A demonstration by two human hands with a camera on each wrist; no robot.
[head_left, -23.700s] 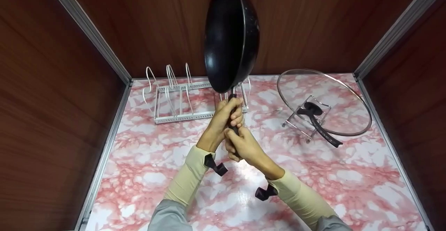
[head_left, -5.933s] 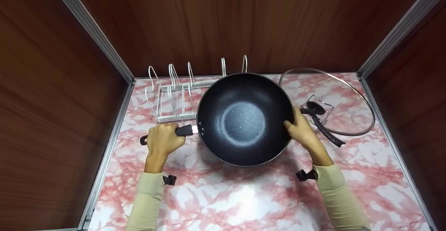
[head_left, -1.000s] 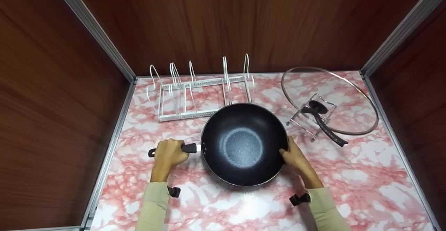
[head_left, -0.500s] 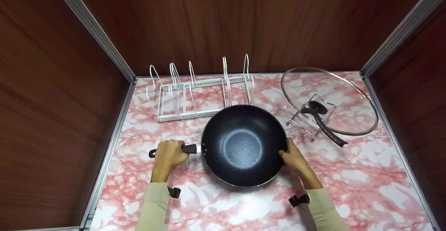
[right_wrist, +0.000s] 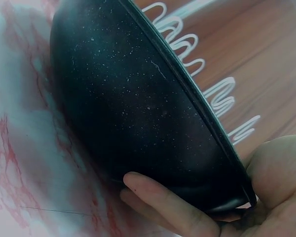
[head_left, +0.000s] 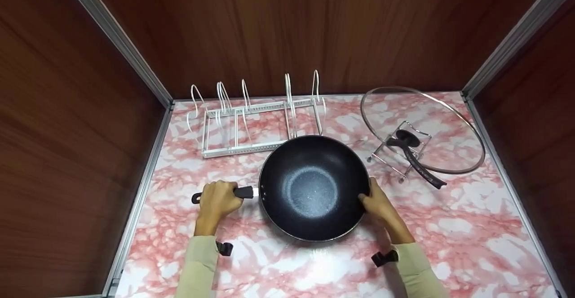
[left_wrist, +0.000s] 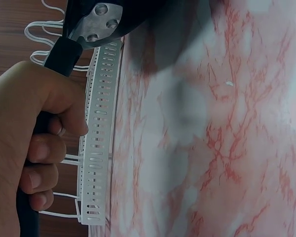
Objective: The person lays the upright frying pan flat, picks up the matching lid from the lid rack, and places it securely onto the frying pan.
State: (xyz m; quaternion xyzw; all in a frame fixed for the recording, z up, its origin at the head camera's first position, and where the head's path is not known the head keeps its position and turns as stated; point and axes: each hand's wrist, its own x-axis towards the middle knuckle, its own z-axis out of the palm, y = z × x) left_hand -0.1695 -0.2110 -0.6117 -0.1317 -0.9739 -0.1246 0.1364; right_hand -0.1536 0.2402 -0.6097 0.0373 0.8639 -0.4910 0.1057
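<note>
A black wok with a pale speckled centre is held level, close over the table, its hollow facing up. My left hand grips its black handle, fingers wrapped round it in the left wrist view. At the opposite side my right hand pinches the rim, the thumb over the inner edge. Two fingers lie along the speckled outer wall in the right wrist view. Behind the wok stands a white wire rack with upright loops; the wok overlaps its front right corner in the head view.
A glass lid with a curved black handle leans on a small wire stand at the right. Brown wood-grain panels close off the back and both sides of the pink marbled table.
Earlier both hands held the wok upright by its handle over the rack. Later it lay level, one hand at each side, and came down towards me. Over the last second it barely moved.
</note>
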